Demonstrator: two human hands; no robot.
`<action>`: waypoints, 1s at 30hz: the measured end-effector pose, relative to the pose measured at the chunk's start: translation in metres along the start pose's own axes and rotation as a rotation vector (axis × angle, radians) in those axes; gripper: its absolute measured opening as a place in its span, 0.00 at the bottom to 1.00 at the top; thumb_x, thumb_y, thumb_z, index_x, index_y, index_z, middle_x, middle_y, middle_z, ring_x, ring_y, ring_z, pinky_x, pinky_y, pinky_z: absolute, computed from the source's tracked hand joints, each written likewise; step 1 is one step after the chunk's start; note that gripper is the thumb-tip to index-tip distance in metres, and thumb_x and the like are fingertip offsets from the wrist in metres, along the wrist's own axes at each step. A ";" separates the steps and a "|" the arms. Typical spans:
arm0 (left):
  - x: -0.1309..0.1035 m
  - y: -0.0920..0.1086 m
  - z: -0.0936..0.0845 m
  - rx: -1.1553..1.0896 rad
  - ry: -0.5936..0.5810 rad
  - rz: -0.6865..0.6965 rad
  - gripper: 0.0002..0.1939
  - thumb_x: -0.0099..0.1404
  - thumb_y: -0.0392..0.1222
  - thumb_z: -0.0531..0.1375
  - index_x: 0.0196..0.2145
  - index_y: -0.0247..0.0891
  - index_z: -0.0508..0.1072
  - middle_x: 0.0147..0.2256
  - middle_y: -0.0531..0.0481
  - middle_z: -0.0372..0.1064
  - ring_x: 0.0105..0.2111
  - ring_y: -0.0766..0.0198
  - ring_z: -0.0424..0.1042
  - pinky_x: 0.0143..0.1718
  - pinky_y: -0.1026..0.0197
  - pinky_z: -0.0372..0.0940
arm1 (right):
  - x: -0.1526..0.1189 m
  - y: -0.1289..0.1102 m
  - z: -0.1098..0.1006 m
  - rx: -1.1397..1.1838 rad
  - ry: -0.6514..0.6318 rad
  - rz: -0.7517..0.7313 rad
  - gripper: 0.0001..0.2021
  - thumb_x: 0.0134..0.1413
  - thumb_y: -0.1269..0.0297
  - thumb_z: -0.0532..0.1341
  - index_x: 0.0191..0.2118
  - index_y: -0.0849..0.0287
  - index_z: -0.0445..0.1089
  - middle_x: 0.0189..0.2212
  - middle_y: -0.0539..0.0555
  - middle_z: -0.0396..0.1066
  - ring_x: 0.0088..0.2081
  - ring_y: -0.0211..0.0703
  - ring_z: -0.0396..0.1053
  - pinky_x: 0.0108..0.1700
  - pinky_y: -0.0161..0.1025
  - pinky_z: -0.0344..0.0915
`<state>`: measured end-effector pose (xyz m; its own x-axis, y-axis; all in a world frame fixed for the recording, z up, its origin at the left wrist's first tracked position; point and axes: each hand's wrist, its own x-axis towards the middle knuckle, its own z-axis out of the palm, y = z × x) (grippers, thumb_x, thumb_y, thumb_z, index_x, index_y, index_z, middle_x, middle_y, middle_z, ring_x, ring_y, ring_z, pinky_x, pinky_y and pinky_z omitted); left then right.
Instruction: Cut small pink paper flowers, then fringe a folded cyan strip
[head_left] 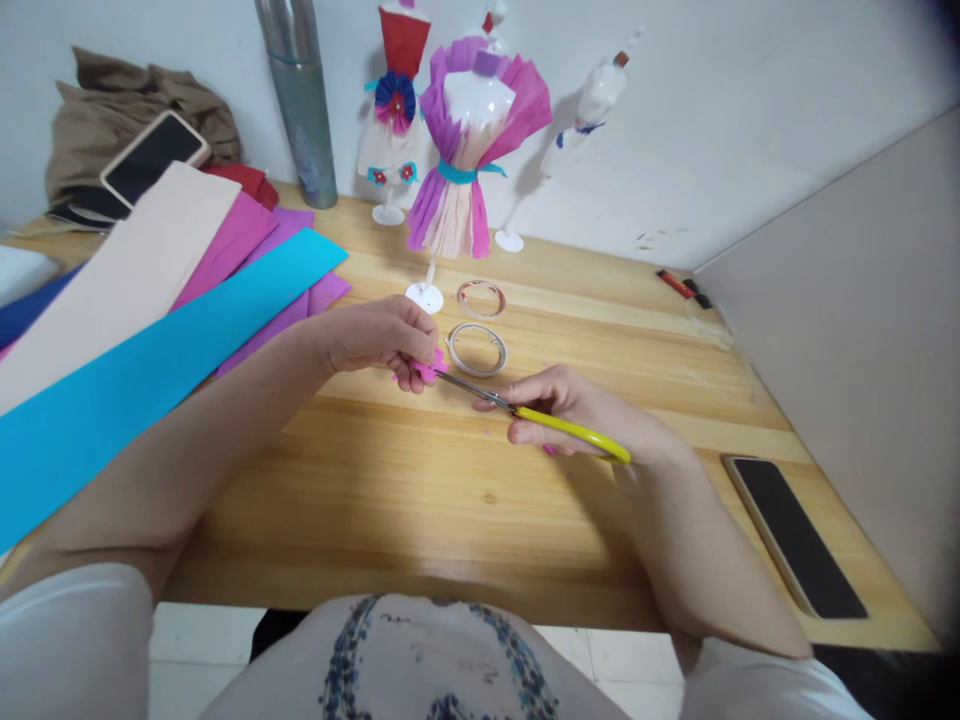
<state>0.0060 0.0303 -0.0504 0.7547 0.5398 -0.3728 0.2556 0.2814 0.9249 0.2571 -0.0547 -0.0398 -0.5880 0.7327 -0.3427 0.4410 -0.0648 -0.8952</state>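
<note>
Between its fingertips, my left hand (386,340) pinches a small pink paper piece (430,368) above the wooden table. My right hand (559,405) is closed on a pair of scissors with yellow handles (574,432). The metal blades point left, and their tips touch or overlap the edge of the pink piece. A bit of pink shows under my right hand. Just beyond the hands lie two tape rolls, a white one (478,349) and a red-patterned one (481,299). Behind them stands a small mannequin in a purple, pink and cream paper dress (454,215).
Cream and blue paper strips (172,335) cover the left side. At the back are a metal bottle (304,130) and other small dressed mannequins (394,110). A phone (795,535) lies at the right, another on brown cloth (150,90) at the back left.
</note>
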 end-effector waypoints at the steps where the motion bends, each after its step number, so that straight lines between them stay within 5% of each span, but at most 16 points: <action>1: 0.000 0.000 0.000 -0.004 0.005 -0.003 0.05 0.52 0.35 0.66 0.19 0.35 0.77 0.21 0.48 0.75 0.21 0.65 0.72 0.25 0.64 0.66 | 0.000 0.001 0.000 0.001 -0.006 0.021 0.21 0.52 0.42 0.69 0.35 0.58 0.78 0.19 0.44 0.51 0.22 0.35 0.44 0.21 0.36 0.41; 5: 0.000 -0.001 0.000 -0.018 0.006 -0.003 0.05 0.51 0.35 0.66 0.20 0.34 0.77 0.21 0.46 0.74 0.21 0.65 0.72 0.24 0.64 0.66 | -0.001 0.005 0.000 0.014 -0.017 0.101 0.24 0.51 0.41 0.69 0.41 0.59 0.79 0.18 0.43 0.49 0.21 0.33 0.42 0.21 0.36 0.41; 22: 0.001 -0.004 -0.002 -0.036 -0.063 0.021 0.06 0.48 0.38 0.68 0.19 0.35 0.77 0.19 0.47 0.74 0.19 0.66 0.72 0.21 0.67 0.67 | -0.003 0.000 0.003 0.011 -0.016 0.081 0.24 0.52 0.40 0.69 0.26 0.58 0.70 0.16 0.43 0.49 0.19 0.31 0.43 0.20 0.38 0.40; 30: 0.002 -0.004 -0.004 -0.020 -0.053 0.017 0.05 0.49 0.38 0.67 0.19 0.36 0.77 0.19 0.48 0.74 0.19 0.66 0.72 0.22 0.67 0.67 | 0.000 -0.003 0.005 -0.023 -0.002 -0.049 0.23 0.53 0.40 0.68 0.29 0.59 0.73 0.19 0.45 0.51 0.25 0.37 0.49 0.24 0.37 0.45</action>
<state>0.0036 0.0335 -0.0550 0.7902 0.5019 -0.3518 0.2302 0.2888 0.9293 0.2522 -0.0577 -0.0388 -0.6108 0.7331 -0.2992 0.4272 -0.0132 -0.9041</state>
